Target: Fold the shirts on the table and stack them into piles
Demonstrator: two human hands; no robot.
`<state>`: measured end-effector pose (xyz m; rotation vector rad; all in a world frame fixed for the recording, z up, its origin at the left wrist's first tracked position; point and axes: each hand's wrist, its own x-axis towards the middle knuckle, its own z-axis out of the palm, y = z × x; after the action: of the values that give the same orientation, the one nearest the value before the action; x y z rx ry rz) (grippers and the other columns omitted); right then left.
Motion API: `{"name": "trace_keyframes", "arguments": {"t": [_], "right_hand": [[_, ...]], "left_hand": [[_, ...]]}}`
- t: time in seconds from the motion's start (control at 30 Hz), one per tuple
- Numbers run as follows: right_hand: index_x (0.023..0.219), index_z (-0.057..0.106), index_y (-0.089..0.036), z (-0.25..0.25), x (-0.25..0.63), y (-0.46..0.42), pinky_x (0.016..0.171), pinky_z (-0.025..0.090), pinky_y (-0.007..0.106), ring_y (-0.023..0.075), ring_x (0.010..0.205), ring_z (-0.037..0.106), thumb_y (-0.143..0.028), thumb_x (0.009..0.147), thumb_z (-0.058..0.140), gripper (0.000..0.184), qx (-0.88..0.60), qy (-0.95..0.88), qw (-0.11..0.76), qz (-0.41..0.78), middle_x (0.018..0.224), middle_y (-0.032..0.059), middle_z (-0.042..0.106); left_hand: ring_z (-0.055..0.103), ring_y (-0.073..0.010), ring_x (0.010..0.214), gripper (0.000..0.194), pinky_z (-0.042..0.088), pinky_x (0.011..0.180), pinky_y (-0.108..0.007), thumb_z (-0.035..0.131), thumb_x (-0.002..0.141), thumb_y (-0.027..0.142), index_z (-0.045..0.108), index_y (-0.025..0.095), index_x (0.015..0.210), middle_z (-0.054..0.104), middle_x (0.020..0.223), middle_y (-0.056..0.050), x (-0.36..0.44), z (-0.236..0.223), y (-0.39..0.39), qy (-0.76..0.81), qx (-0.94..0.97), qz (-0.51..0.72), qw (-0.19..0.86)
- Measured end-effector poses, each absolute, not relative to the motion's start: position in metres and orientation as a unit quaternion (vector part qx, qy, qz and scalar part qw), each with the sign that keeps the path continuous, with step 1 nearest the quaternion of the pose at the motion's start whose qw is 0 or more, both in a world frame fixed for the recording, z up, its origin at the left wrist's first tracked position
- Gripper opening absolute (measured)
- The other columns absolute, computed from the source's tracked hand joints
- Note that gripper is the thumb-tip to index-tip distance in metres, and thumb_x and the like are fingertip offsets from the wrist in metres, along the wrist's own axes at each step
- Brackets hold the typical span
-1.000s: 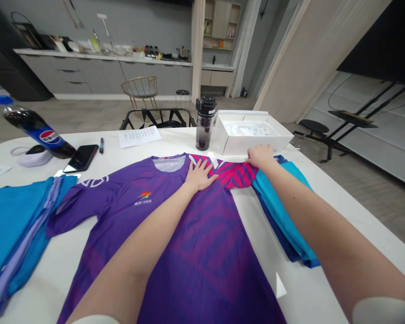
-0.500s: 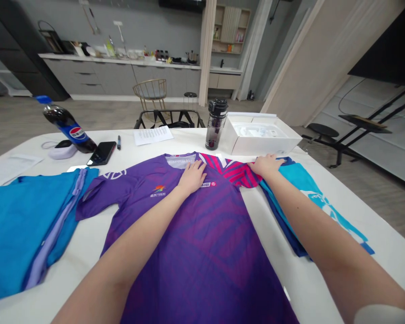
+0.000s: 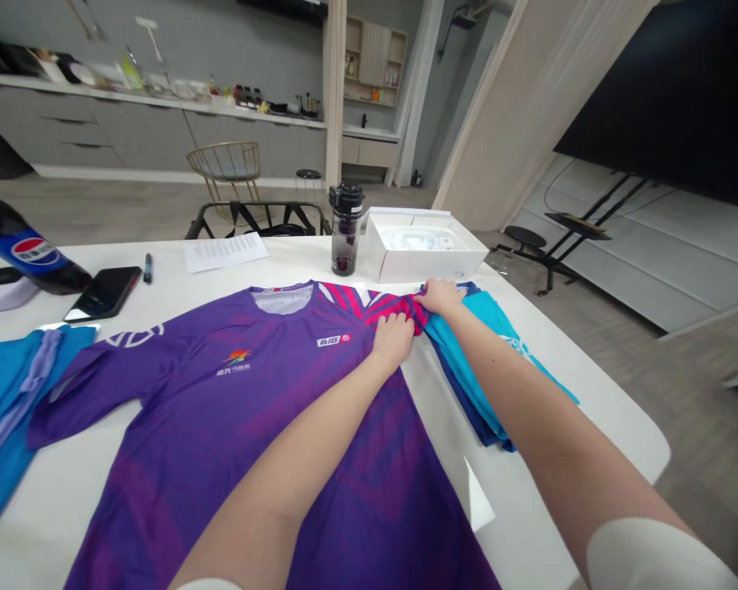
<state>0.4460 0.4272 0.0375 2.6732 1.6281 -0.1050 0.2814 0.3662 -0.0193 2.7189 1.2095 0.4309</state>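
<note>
A purple T-shirt (image 3: 283, 418) lies spread on the white table, its collar away from me, with one sleeve striped red and purple. My left hand (image 3: 394, 340) is closed on the shirt where that sleeve meets the body, fingers curled into the cloth. At the outer end of the same sleeve, my right hand (image 3: 441, 297) grips the top edge between thumb and fingers. Under and beside my right forearm is a folded blue garment (image 3: 485, 328). The shirt's other sleeve (image 3: 98, 385) lies flat at the left, close to a blue garment with a lilac strip (image 3: 12, 401).
Beyond the shirt stand a dark drinking bottle (image 3: 345, 233) and an open white box (image 3: 421, 260). To the left are a tilted cola bottle (image 3: 30, 250), a phone (image 3: 106, 292), a marker (image 3: 148, 269) and a printed sheet (image 3: 226, 252). A black chair (image 3: 258, 215) stands behind the table.
My left hand has moved from near the collar rightward to the striped sleeve's base and closed on the cloth, uncovering the chest print. My right hand stays at the sleeve end. The view has shifted.
</note>
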Motion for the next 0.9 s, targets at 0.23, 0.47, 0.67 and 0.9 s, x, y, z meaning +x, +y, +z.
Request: {"name": "trace_keyframes", "arguments": {"t": [0.23, 0.47, 0.67, 0.9], "right_hand": [[0.114, 0.074, -0.020, 0.036, 0.463, 0.442, 0.091, 0.050, 0.033, 0.0252, 0.105, 0.068, -0.028, 0.077, 0.078, 0.038, 0.815, 0.567, -0.047, -0.111, 0.108, 0.0096, 0.074], [0.122, 0.068, -0.014, 0.046, 0.473, 0.438, 0.071, 0.050, 0.025, 0.0159, 0.076, 0.065, -0.030, 0.091, 0.061, 0.036, 0.774, 0.582, -0.224, -0.111, 0.095, 0.0064, 0.073], [0.121, 0.068, -0.019, 0.052, 0.449, 0.417, 0.096, 0.046, 0.041, 0.0286, 0.111, 0.061, -0.021, 0.092, 0.055, 0.032, 0.825, 0.553, -0.114, 0.003, 0.123, 0.0138, 0.066], [0.118, 0.068, -0.019, 0.042, 0.329, 0.417, 0.099, 0.046, 0.042, 0.0303, 0.114, 0.059, -0.030, 0.096, 0.054, 0.028, 0.702, 0.702, -0.119, 0.009, 0.123, 0.0144, 0.063]], "left_hand": [[0.062, -0.0280, 0.111, 0.026, 0.047, 0.093, -0.045, 0.041, 0.103, 0.024, 0.064, 0.022, 0.115, 0.067, 0.117, -0.012, 0.275, -0.020, 0.369, 0.429, 0.879, 0.173, 0.116], [0.067, -0.0184, 0.094, 0.015, 0.050, 0.083, -0.030, 0.051, 0.099, 0.025, 0.066, 0.021, 0.098, 0.072, 0.099, -0.005, 0.275, -0.018, 0.381, 0.431, 0.766, 0.335, 0.338], [0.067, -0.0225, 0.106, 0.027, 0.051, 0.095, -0.034, 0.054, 0.099, 0.039, 0.072, 0.020, 0.101, 0.073, 0.110, -0.008, 0.253, -0.021, 0.383, 0.435, 0.762, 0.306, 0.368], [0.052, -0.0268, 0.133, 0.036, 0.039, 0.116, -0.044, 0.049, 0.097, 0.023, 0.063, 0.021, 0.130, 0.055, 0.144, -0.012, 0.118, -0.007, 0.384, 0.532, 0.806, 0.239, 0.100]]}}
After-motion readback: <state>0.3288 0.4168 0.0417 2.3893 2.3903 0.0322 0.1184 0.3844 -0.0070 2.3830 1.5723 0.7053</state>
